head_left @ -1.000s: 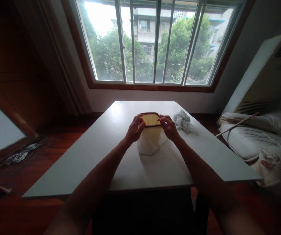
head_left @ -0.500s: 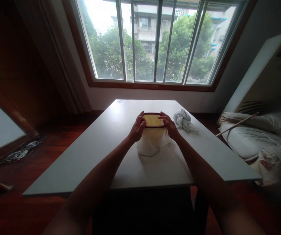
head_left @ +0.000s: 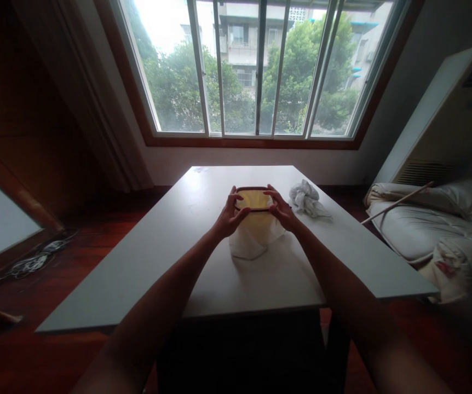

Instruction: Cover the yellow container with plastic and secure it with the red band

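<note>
Clasping one frame point(head_left: 256, 189): left hand point(head_left: 229, 216), right hand point(head_left: 283, 213); one rag point(head_left: 305, 198)

We note tub point(head_left: 253, 200) on bench point(head_left: 157, 257), our left hand point(head_left: 230, 216), right hand point(head_left: 283, 213) on its sides; rag point(head_left: 306, 198) just right; window point(head_left: 252, 71) behind.

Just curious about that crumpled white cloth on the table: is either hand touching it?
No, the left hand and right hand both hold the brown hoop, while the crumpled cloth lies apart to its right.
</note>
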### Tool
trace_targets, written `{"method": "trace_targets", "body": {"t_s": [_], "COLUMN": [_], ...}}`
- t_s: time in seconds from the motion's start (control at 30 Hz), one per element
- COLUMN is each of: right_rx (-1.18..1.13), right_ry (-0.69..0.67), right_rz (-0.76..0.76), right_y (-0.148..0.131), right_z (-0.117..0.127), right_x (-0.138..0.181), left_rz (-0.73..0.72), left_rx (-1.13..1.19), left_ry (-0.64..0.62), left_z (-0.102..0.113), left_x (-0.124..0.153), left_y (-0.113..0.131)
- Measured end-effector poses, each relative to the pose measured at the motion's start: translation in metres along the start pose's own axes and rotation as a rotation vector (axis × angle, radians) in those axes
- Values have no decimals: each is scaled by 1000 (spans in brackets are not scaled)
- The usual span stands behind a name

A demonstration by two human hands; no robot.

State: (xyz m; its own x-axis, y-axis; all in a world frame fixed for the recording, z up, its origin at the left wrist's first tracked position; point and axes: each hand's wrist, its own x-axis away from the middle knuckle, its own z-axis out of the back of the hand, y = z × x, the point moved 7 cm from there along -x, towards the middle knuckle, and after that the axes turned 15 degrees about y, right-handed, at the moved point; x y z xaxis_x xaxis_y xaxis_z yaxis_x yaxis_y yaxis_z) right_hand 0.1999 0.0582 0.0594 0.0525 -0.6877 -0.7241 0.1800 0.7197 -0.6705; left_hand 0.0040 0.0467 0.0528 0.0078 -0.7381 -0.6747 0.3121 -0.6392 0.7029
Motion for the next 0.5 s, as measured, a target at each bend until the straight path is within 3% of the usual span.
{"method": "trace_targets", "body": {"t_s": [0.3,0.5], "right_rx": [78,102], "right_ry": [16,40], "right_rz": [55,100], "right_y": [-2,-6], "right_z": [-2,-2], "right_x": [2,1], "left_rz": [-7,-122], "left_rx": [24,67], "left_ry": [32,-54], "left_z": [0,-7], "left_x": [-3,5], "left_y": [-1,-7]}}
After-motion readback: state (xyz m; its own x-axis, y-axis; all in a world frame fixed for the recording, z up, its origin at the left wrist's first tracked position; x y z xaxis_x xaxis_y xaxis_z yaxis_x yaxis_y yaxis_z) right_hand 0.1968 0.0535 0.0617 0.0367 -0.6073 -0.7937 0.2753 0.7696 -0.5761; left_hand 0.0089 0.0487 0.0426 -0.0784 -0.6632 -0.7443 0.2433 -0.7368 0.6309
